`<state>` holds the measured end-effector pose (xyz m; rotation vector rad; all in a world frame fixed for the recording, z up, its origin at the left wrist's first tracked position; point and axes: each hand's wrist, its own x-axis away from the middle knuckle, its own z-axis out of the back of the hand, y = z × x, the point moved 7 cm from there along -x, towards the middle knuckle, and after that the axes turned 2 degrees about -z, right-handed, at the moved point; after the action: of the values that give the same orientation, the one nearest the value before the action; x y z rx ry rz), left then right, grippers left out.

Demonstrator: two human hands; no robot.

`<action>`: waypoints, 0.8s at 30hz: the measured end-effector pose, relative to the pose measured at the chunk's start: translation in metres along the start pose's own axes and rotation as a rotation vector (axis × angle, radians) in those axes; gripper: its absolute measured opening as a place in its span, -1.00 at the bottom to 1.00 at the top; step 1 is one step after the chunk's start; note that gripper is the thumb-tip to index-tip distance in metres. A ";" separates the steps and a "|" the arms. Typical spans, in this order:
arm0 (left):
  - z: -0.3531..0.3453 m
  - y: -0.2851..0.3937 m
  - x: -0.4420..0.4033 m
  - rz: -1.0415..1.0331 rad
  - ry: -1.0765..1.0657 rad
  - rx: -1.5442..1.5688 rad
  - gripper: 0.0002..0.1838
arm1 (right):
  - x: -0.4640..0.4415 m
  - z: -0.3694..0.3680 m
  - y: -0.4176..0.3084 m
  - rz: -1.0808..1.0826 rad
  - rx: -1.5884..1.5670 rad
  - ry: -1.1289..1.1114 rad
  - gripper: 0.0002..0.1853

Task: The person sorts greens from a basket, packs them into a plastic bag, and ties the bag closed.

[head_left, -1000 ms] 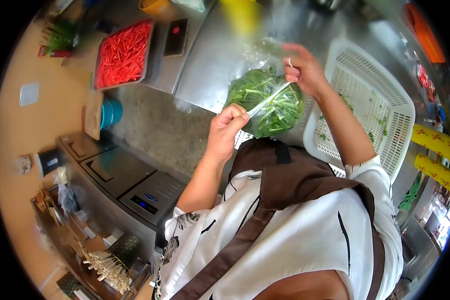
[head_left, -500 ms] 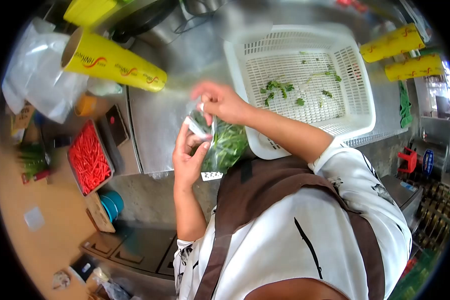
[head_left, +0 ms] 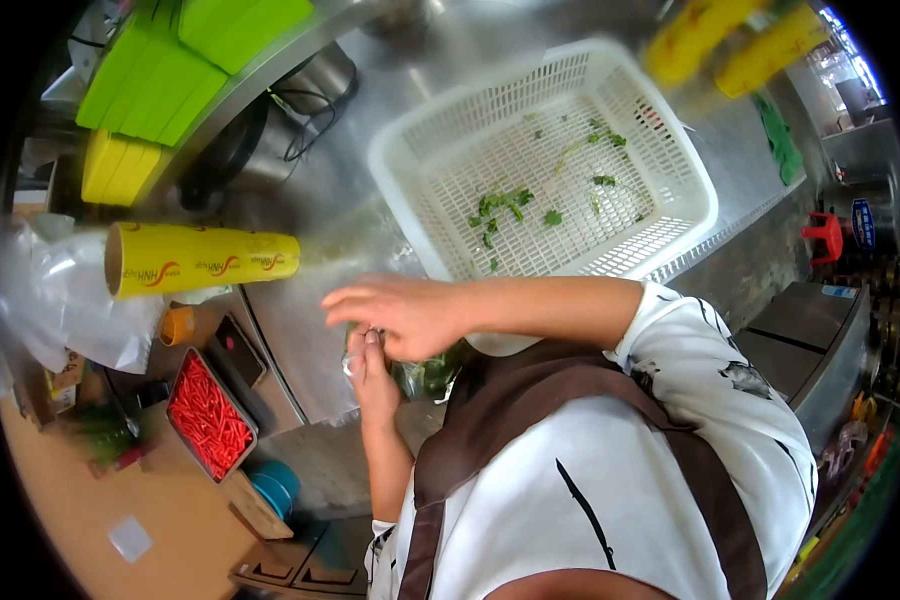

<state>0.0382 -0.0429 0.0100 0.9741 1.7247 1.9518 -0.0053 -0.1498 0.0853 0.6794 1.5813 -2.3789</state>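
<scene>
My left hand (head_left: pixel 373 385) is closed on the gathered top of a clear plastic bag (head_left: pixel 425 378) of leafy greens, at the near edge of the steel counter. Across it lies my right hand (head_left: pixel 400 312), its outer fingers stretched out and its thumb side at the bag's neck. The two hands touch, and most of the bag is hidden beneath my right hand and forearm. Just beyond my right forearm stands a white plastic basket (head_left: pixel 395 190) with a few green sprigs (head_left: pixel 505 203) scattered on its bottom.
A yellow roll (head_left: pixel 205 257) lies left of my hands on the steel counter (head_left: pixel 320 385). Further left are a tray of red strips (head_left: pixel 208 418), a dark flat object (head_left: pixel 240 350) and white plastic bags (head_left: pixel 80 300). Green containers (head_left: pixel 150 80) and metal pots (head_left: pixel 315 80) are at the back left.
The view has turned toward the basket. My hands were apart, pulling the bag's neck taut; now they are together at its top, with my right hand laid over my left.
</scene>
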 end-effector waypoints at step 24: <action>0.027 0.027 0.020 -0.056 0.009 -0.261 -0.85 | 0.027 -0.012 0.011 -0.236 -0.215 0.027 -0.73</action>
<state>0.0474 -0.0157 0.0415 0.8161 1.4387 2.0811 -0.0210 -0.1409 0.0594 0.5083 1.9915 -2.3119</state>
